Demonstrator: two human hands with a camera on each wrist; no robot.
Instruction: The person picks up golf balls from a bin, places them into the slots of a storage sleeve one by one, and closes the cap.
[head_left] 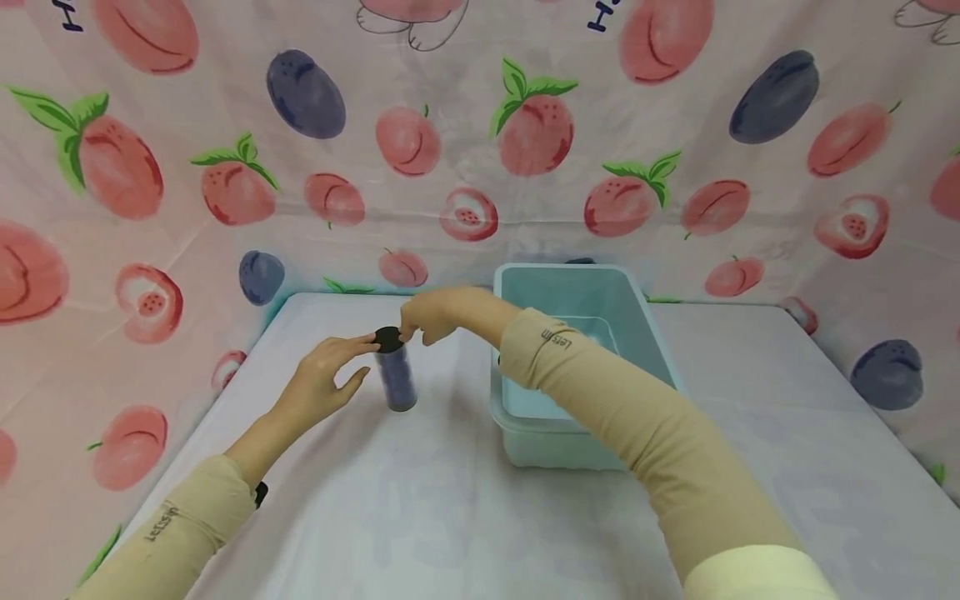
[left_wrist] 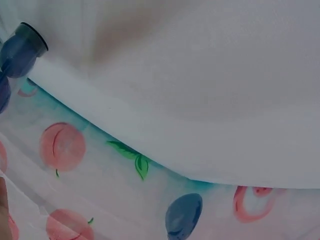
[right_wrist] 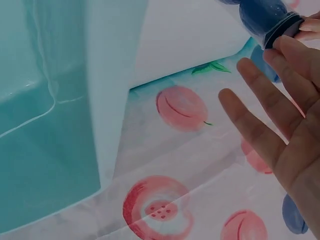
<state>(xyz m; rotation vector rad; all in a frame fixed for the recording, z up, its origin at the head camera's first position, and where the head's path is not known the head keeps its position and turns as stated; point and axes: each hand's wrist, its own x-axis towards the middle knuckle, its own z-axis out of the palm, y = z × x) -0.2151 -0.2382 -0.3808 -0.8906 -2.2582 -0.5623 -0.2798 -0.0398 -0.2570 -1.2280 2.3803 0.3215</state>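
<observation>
A clear cylindrical container [head_left: 397,379] holding dark blue balls stands nearly upright on the white table, left of the basin. Its black lid [head_left: 387,338] is on top. My left hand [head_left: 324,377] reaches in from the left; straight fingers touch the lid's edge, and the thumb stays apart from the container. From the right, my right hand [head_left: 437,313] pinches the lid's near right edge with finger and thumb. In the right wrist view, the right hand's other fingers [right_wrist: 257,127] are extended and spread. The left wrist view shows the container's dark lower end [left_wrist: 34,36].
A light blue plastic basin [head_left: 577,450] stands right of the container, beneath my right forearm. White cloth covers the table [head_left: 360,517]. A fruit-patterned curtain [head_left: 465,158] hangs behind the table and along its sides.
</observation>
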